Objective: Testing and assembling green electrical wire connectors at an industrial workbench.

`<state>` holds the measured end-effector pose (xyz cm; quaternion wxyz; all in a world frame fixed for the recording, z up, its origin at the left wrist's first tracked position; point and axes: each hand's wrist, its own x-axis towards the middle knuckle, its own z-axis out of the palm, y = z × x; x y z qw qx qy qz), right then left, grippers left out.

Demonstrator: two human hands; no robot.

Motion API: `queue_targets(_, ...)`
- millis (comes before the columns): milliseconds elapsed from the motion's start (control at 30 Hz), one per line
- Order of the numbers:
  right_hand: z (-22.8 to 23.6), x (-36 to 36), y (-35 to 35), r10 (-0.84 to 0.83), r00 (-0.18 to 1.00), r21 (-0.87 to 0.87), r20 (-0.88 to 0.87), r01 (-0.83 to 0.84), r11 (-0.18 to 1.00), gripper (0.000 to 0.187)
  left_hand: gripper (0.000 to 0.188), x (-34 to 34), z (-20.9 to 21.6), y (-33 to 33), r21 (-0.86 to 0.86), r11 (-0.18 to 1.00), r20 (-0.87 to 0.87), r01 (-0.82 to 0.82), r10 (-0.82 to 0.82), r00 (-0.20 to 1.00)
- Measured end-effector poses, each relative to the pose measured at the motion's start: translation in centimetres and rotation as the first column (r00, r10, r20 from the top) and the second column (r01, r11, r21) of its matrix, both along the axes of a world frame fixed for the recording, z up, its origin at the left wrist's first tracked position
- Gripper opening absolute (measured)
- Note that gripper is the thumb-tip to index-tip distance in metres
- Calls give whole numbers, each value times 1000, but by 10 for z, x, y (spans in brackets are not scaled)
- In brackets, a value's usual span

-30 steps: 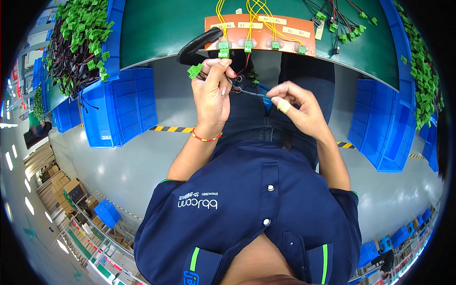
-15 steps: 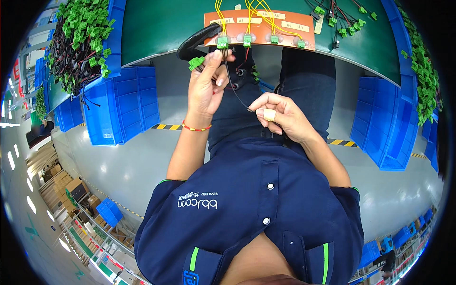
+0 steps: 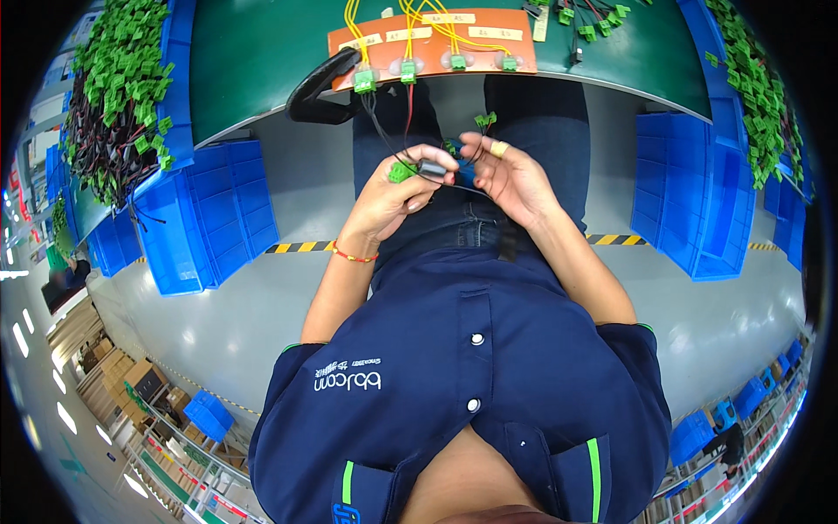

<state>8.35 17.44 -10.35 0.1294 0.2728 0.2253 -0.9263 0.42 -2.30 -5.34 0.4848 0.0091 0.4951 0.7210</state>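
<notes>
At the frame's upper centre, a black cylindrical sleeve (image 3: 432, 169) amid thin black wires (image 3: 381, 131) is pinched in the fingers of the left hand (image 3: 390, 197); the grip of the right hand (image 3: 518, 184) cannot be told. The sleeve, judged light and rigid, is best held by its sides.

Bright, cool white light fills the scene fairly evenly. Lamps (image 3: 21, 341) show as burnt-out white streaks along the left rim, and the glossy floor (image 3: 698, 306) throws back soft, pale glare on both sides. Below the table (image 3: 262, 79) the light drops to a duller grey, and the trousers (image 3: 550, 122) sink into dark blue with little detail. The left hand (image 3: 384, 203) and right hand (image 3: 518, 185) are well lit and fairly crisp; the thin wires (image 3: 381, 131) are harder to trace. Fisheye distortion bows the table's edge and tilts the soft, squeezed shelves (image 3: 179, 472); black fills the corners.
</notes>
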Motion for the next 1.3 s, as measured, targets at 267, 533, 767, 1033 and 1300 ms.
queue_targets(267, 36, -3, 14, -138, 972, 274, -192, 188, 943, 30, 19, -6, -1, -13, 75, 992, 33, 99, -102, 994)
queue_targets(533, 68, -33, 0, 187, 898, 594, -398, 97, 799, 33, 29, 3, 2, -14, -77, 991, 43, 107, -104, 994)
queue_targets(767, 73, -58, -2, 265, 902, 453, -342, -89, 887, 39, 24, 6, 1, -21, -108, 991, 20, 81, -79, 997)
queue_targets(1033, 64, -67, 0, 223, 901, 190, -373, -161, 968, 39, 23, 1, -3, -19, -65, 995, -2, 71, -72, 997)
queue_targets(1300, 66, -67, 4, 237, 906, 292, -351, -135, 947, 40, 21, 3, -8, -22, -60, 996, 8, 59, -59, 998)
